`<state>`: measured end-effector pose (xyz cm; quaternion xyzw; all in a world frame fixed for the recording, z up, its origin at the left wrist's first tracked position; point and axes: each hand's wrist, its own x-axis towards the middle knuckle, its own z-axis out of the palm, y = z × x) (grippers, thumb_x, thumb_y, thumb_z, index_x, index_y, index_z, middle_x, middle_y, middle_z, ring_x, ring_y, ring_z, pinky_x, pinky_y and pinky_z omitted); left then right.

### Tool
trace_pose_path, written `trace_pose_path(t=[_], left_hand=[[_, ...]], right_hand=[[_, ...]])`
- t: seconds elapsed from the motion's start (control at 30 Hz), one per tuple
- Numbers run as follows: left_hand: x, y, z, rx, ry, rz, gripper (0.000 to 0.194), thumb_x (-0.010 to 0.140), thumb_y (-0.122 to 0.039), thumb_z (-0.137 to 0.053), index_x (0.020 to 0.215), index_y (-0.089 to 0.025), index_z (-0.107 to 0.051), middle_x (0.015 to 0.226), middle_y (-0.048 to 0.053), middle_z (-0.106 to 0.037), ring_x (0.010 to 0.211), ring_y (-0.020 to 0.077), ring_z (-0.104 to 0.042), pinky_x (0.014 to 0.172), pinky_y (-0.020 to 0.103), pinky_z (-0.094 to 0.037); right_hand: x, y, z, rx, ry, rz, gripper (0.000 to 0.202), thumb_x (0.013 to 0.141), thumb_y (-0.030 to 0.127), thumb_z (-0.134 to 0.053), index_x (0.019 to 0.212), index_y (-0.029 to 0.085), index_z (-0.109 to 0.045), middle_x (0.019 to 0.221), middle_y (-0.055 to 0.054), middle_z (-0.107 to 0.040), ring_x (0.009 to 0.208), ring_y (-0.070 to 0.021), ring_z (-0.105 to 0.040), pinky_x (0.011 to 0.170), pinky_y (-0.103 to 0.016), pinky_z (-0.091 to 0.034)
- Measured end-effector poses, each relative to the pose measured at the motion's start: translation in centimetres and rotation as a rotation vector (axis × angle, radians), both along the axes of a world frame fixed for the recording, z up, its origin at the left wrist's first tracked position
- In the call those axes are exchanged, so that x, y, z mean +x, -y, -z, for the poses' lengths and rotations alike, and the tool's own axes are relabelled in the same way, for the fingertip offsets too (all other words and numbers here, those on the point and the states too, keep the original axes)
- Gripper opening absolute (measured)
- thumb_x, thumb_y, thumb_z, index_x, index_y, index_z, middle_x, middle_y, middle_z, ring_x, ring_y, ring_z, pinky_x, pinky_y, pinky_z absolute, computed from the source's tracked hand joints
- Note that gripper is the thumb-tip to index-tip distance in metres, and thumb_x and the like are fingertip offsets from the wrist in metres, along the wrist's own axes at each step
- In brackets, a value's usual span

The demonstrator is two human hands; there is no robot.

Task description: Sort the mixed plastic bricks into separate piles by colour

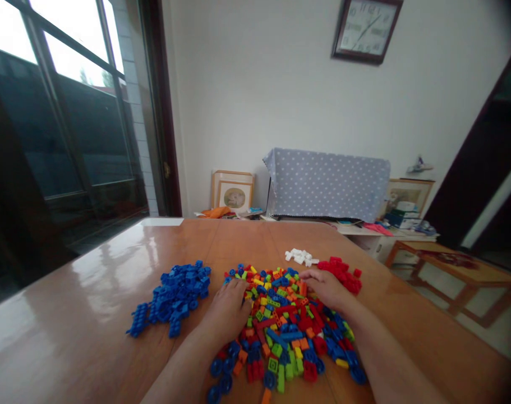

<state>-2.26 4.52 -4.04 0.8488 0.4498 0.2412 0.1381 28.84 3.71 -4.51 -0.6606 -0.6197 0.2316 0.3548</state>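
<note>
A wide heap of mixed toy building bricks (286,331) in red, blue, green, yellow and orange lies on the table between my forearms. My left hand (228,308) rests at the heap's left edge, palm down, thumb apart from the fingers; its fingertips are partly hidden. Over the heap's upper right reaches my right hand (326,287), fingers extended leftward close to an orange brick (303,288). No brick shows clearly in either hand. To the left is a pile of blue bricks (177,294). Red bricks (341,274) are grouped beyond my right hand, beside a small cluster of white bricks (300,257).
The glossy wooden table (91,336) spans the foreground. Past its far edge stand framed pictures (234,193) and an object under a dotted grey cloth (326,182). A wooden stool (457,269) is at right, and a wall clock (368,29) hangs above.
</note>
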Motion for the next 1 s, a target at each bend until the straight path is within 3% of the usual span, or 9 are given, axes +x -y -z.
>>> trace_pose_path(t=[0.1,0.17,0.27,0.4,0.6,0.83,1.0], left_hand=[[0.0,-0.1,0.1,-0.002,0.001,0.0,0.033,0.089,-0.028,-0.047,0.118,-0.02,-0.06,0.123,0.012,-0.06,0.118,0.0263,-0.055,0.103,0.039,-0.042],[0.1,-0.1,0.0,-0.009,-0.002,0.0,0.033,0.089,-0.028,-0.048,0.118,-0.02,-0.06,0.122,0.012,-0.06,0.118,0.0265,-0.055,0.103,0.039,-0.042],[0.1,-0.1,-0.1,-0.023,-0.013,-0.005,0.035,0.088,-0.028,-0.048,0.12,-0.019,-0.06,0.126,0.013,-0.059,0.121,0.0269,-0.053,0.105,0.04,-0.041],[0.1,-0.2,-0.1,-0.029,-0.024,-0.006,0.037,0.089,-0.029,-0.048,0.123,-0.019,-0.06,0.128,0.013,-0.059,0.124,0.0268,-0.052,0.107,0.04,-0.039],[0.0,-0.2,0.0,-0.014,-0.008,-0.001,0.034,0.089,-0.029,-0.049,0.12,-0.02,-0.061,0.125,0.012,-0.061,0.121,0.0261,-0.054,0.105,0.039,-0.041],[0.3,0.4,-0.3,-0.017,-0.001,0.034,0.046,0.092,-0.047,-0.049,0.13,-0.023,-0.058,0.136,0.011,-0.057,0.127,0.0285,-0.051,0.109,0.043,-0.038],[0.5,1.3,-0.7,-0.043,-0.078,0.085,0.068,0.084,-0.065,-0.055,0.143,-0.031,-0.049,0.153,0.009,-0.041,0.142,0.0342,-0.034,0.116,0.055,-0.025]], right_hand=[[0.2,0.0,-0.2,-0.001,-0.05,0.027,0.038,0.083,0.031,-0.045,0.108,0.018,-0.069,0.09,-0.004,-0.075,0.075,-0.0176,-0.069,0.07,-0.028,-0.052],[1.0,-0.1,-0.3,0.016,-0.04,0.093,0.038,0.083,0.032,-0.045,0.11,0.018,-0.068,0.096,-0.005,-0.075,0.083,-0.019,-0.069,0.074,-0.029,-0.052],[2.5,-0.2,-0.2,0.037,0.037,0.217,0.033,0.081,0.034,-0.048,0.102,0.021,-0.071,0.101,-0.005,-0.074,0.096,-0.023,-0.067,0.08,-0.032,-0.049],[3.5,-0.1,0.2,0.018,0.137,0.274,0.027,0.081,0.032,-0.052,0.092,0.021,-0.074,0.094,-0.006,-0.075,0.092,-0.0244,-0.067,0.078,-0.031,-0.047],[2.1,-0.2,0.3,0.024,0.184,0.15,0.032,0.086,0.033,-0.05,0.104,0.02,-0.072,0.095,-0.005,-0.076,0.09,-0.0226,-0.068,0.077,-0.031,-0.048],[-1.5,0.1,-0.6,0.08,0.219,-0.16,0.043,0.094,0.045,-0.047,0.122,0.02,-0.067,0.129,-0.008,-0.066,0.12,-0.0251,-0.058,0.104,-0.039,-0.041],[-3.2,1.5,-2.0,0.064,0.26,-0.344,0.037,0.096,0.048,-0.047,0.104,0.023,-0.073,0.107,-0.006,-0.072,0.102,-0.023,-0.063,0.093,-0.035,-0.046]])
